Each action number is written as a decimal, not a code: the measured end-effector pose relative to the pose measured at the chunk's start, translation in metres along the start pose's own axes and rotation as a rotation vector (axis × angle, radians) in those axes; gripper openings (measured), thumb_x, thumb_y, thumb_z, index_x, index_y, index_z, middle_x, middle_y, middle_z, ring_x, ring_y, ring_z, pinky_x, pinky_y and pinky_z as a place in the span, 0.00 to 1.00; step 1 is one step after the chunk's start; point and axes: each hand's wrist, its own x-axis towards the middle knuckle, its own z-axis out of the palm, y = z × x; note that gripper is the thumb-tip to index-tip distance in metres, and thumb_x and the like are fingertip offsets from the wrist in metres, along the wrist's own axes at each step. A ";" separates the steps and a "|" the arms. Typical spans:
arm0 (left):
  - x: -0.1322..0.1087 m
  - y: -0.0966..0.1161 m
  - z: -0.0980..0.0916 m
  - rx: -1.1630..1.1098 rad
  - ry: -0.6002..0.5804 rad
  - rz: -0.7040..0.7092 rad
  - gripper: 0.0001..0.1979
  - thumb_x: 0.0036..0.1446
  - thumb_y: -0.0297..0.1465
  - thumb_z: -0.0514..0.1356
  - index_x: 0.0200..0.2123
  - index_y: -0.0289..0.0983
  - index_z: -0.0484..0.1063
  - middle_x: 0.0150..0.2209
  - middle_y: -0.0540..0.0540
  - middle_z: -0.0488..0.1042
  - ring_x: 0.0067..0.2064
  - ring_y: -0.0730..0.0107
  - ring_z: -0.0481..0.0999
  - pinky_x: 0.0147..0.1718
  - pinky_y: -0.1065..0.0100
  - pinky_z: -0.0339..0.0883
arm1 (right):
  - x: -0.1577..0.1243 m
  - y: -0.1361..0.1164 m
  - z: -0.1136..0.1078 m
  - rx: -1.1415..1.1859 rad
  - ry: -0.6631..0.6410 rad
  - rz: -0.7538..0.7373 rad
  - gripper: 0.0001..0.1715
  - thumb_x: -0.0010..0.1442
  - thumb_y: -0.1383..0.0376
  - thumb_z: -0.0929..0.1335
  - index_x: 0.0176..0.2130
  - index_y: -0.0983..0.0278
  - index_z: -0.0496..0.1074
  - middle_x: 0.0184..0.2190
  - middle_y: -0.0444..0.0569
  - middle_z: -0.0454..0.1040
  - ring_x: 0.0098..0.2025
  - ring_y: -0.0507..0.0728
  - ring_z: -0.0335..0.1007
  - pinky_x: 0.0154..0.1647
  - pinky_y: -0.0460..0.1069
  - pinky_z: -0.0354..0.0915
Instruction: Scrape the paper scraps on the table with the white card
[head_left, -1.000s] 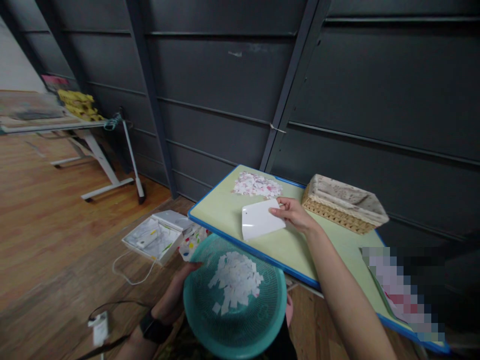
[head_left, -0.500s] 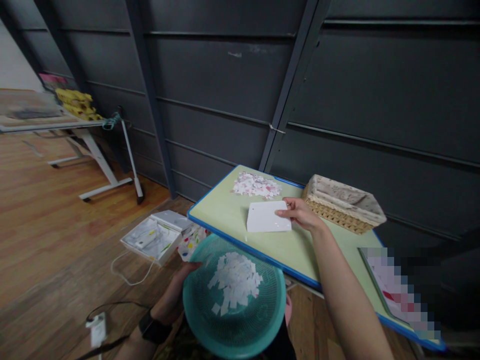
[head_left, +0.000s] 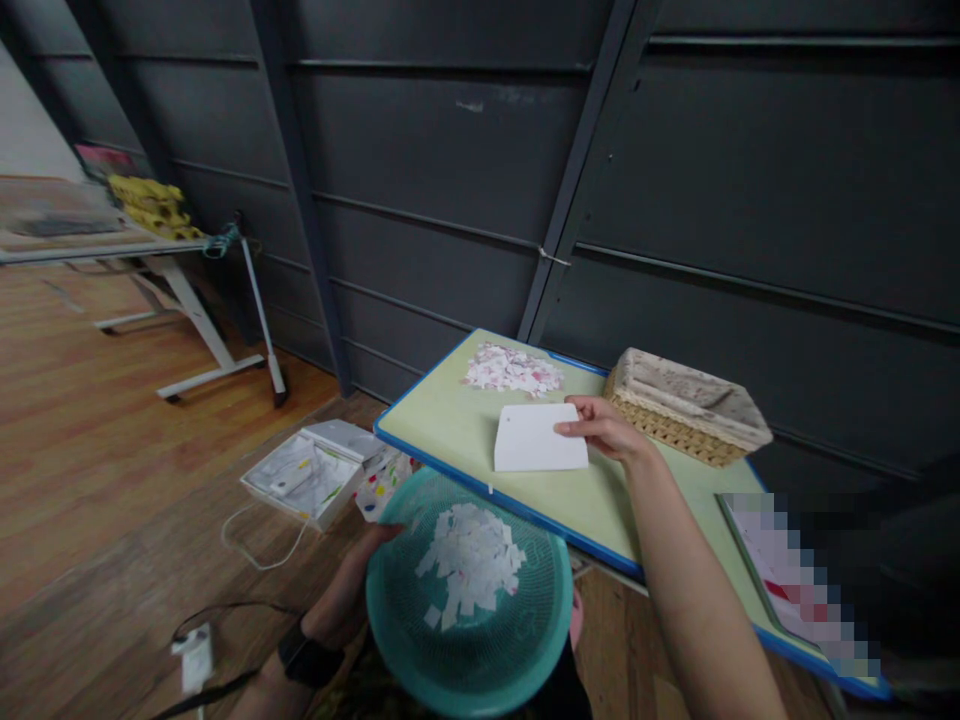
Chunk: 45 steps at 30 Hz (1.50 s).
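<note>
The right hand pinches a white plastic sheet by its right end, thumb on top, over the middle of the pale table with the blue edge; whether its lower edge touches the tabletop, I cannot tell. Behind it lies a heap of paper scraps, and to the right stands a cloth-lined wicker basket. Below the table's near edge, the left hand grips the left rim of a teal colander, thumb lapped inside (the other fingers are hidden), with a pile of white pieces inside it.
</note>
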 end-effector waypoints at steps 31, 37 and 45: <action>0.001 -0.003 -0.001 0.077 -0.006 -0.059 0.10 0.53 0.33 0.61 0.36 0.33 0.75 0.26 0.48 0.83 0.27 0.65 0.80 0.30 0.68 0.71 | 0.018 0.013 -0.010 -1.010 0.818 -0.173 0.11 0.50 0.59 0.64 0.25 0.64 0.70 0.20 0.45 0.67 0.23 0.52 0.57 0.25 0.46 0.49; 0.004 -0.005 -0.003 0.025 -0.019 -0.093 0.15 0.53 0.33 0.61 0.43 0.33 0.73 0.28 0.46 0.84 0.30 0.62 0.81 0.34 0.64 0.73 | 0.022 0.017 -0.002 -1.046 0.782 -0.168 0.11 0.51 0.60 0.63 0.26 0.64 0.69 0.20 0.46 0.68 0.25 0.53 0.59 0.27 0.47 0.49; 0.000 -0.004 -0.001 0.053 0.004 -0.099 0.16 0.53 0.33 0.62 0.44 0.33 0.72 0.29 0.47 0.84 0.27 0.65 0.80 0.31 0.67 0.72 | 0.016 0.012 -0.009 -0.895 0.674 -0.213 0.11 0.48 0.58 0.64 0.24 0.64 0.67 0.19 0.43 0.66 0.22 0.52 0.59 0.24 0.46 0.49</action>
